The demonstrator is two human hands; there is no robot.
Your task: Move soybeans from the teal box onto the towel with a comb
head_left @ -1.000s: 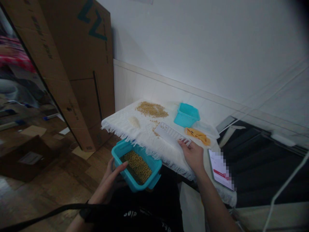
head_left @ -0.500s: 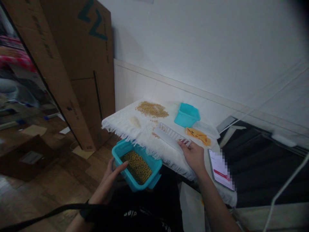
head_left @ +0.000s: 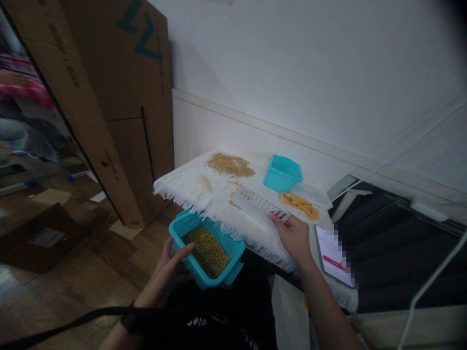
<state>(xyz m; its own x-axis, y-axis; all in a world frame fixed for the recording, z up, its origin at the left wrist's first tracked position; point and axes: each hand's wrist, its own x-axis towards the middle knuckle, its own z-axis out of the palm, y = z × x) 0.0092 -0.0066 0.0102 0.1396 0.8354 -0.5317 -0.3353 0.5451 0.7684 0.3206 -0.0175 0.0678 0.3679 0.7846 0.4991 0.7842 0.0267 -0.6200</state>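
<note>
My left hand (head_left: 168, 265) grips the near left side of a teal plastic basket (head_left: 233, 253) that holds yellow-green beans (head_left: 207, 249), kept just under the front edge of a small table. My right hand (head_left: 293, 234) is closed on the near end of a white slotted plastic strip (head_left: 255, 201) that lies on the white fringed cloth (head_left: 215, 206). A few loose beans lie by the strip's far end. A larger pile of beans (head_left: 229, 165) sits at the back of the cloth. A small white lump (head_left: 203, 183) rests on the left of the cloth.
A second teal basket (head_left: 282, 173) stands at the back of the table, an orange packet (head_left: 299, 203) beside it. A phone (head_left: 332, 255) lies at the right edge. Tall cardboard boxes (head_left: 109, 97) lean at the left. A dark surface (head_left: 394, 253) lies to the right.
My right hand and the white strip shifted very slightly on the cloth. The left hand and the basket of beans stayed where they were.
</note>
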